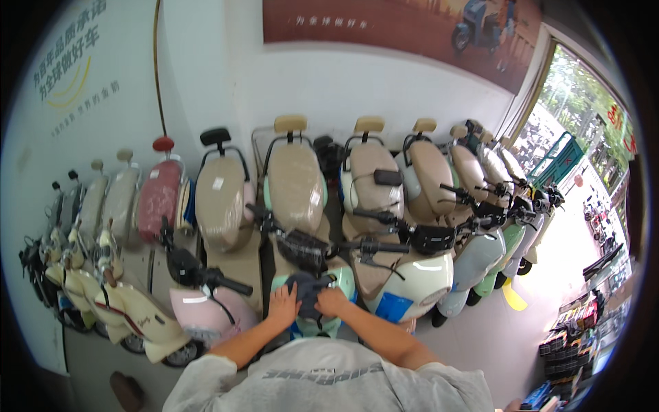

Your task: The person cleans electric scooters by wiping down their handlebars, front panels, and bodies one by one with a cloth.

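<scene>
Both hands are at the front of a mint-green electric scooter (346, 282). My left hand (283, 308) grips the left edge of a dark grey piece (307, 297) that looks like cloth. On its other side, my right hand (330, 303) has hold of the same piece, with the fingers partly hidden. The dark piece lies against or just above the scooter's front panel; contact cannot be told. Beyond it are the scooter's black handlebar and display (305, 250), angled across, and its beige plastic-wrapped seat (296, 185).
A pink scooter (211, 311) stands close on the left, a cream scooter (417, 280) close on the right. Their handlebars reach near my arms. More scooters line the wall (221, 82) both ways. Boxed goods (566, 350) stand at the right, near a bright doorway.
</scene>
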`<action>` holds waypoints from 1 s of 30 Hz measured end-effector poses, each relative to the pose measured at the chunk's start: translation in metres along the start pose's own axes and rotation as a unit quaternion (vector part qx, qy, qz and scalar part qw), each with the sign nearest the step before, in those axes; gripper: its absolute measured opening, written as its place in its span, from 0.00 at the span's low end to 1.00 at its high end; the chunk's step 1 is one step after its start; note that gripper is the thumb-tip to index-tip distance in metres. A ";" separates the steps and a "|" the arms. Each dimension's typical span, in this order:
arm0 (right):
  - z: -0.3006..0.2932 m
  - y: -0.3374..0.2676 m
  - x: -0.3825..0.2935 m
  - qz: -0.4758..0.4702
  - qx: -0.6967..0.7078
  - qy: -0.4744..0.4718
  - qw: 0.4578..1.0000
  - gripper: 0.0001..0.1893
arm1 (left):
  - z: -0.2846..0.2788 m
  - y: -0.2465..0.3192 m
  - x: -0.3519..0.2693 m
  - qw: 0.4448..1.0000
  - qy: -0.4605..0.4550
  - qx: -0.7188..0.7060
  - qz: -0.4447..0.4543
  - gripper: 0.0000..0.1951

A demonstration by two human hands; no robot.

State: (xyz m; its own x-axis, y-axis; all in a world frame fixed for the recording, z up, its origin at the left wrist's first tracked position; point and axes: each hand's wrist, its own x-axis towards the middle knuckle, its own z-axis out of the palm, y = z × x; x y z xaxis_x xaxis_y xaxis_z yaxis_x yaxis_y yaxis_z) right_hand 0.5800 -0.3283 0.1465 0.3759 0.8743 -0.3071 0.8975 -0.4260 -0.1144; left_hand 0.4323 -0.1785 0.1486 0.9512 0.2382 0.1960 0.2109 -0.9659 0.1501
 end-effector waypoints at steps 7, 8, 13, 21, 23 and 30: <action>-0.005 -0.009 -0.015 0.022 -0.033 0.018 0.999 0.20 | 0.014 0.016 0.007 0.991 -0.028 -0.070 -0.110 0.39; 0.001 -0.008 -0.015 0.017 -0.039 0.034 0.999 0.19 | 0.017 0.016 0.008 0.990 -0.032 -0.071 -0.121 0.41; 0.003 -0.017 -0.031 0.020 -0.017 -0.054 0.998 0.21 | 0.009 0.019 0.013 0.955 -0.168 -0.110 -0.220 0.51; -0.116 0.037 -0.056 0.018 0.239 0.252 0.938 0.10 | 0.026 0.000 0.020 0.942 -0.135 -0.137 -0.275 0.63; -0.148 0.083 -0.058 0.073 0.176 0.379 0.906 0.14 | 0.034 -0.010 0.028 0.948 -0.129 -0.176 -0.231 0.64; -0.134 0.196 -0.053 0.190 -0.003 0.236 0.953 0.25 | 0.060 -0.045 0.062 0.920 -0.162 -0.226 -0.276 0.81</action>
State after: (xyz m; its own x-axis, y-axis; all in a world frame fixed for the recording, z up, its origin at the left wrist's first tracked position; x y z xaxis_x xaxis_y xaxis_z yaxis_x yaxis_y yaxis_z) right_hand 0.7670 -0.4271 0.2674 0.7350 0.6646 0.1348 0.6763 -0.7328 -0.0749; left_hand 0.4950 -0.1266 0.0955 0.7601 0.5659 -0.3193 0.6363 -0.5490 0.5419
